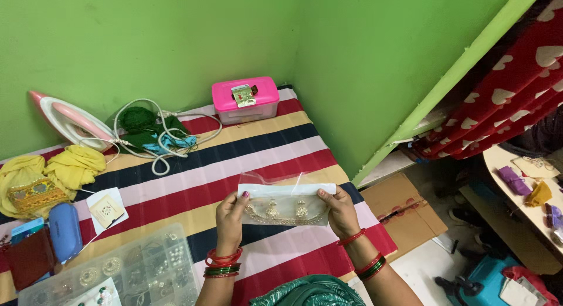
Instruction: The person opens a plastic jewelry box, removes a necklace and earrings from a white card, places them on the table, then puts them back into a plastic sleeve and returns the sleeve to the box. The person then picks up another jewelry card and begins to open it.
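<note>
Left hand [230, 215] and right hand [340, 212] pinch opposite ends of a clear jewellery packet [285, 203], held above the striped bed [264, 148]. Bed surface beyond it is bare up to the pink box [245, 101]; clear organizer box [117, 274] sits near the left forearm.

Organizer box [105, 276] cut off (bottom edge); beads too small.

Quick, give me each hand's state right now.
Left hand: closed on the left end of the clear jewellery packet.
Right hand: closed on the packet's right end.
</note>
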